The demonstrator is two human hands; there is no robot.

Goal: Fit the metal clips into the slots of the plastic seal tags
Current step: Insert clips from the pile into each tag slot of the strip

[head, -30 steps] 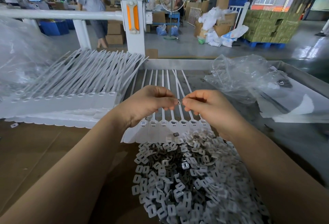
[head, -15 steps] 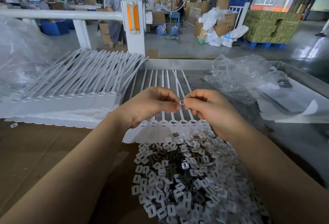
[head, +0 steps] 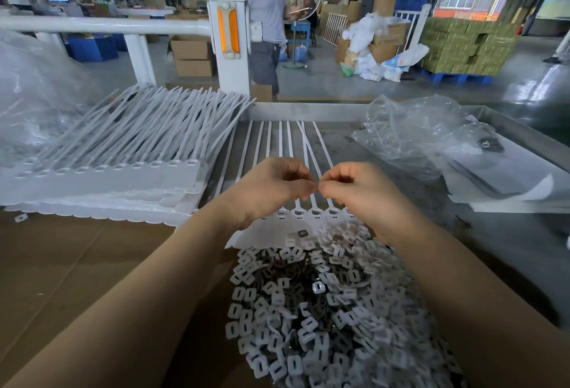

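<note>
Above the row of seal tags (head: 311,214), the left hand (head: 271,187) and right hand (head: 354,190) meet fingertip to fingertip, both pinching something too small to identify; the clip pile (head: 324,310) lies below.

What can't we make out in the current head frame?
- Clip between the fingertips: head view, too small and covered by left hand and right hand; cannot confirm it is there.
- Tags' slots: head view, partly behind both hands; filled or not unclear.
- Clip pile: head view, cut off by the bottom edge.
</note>
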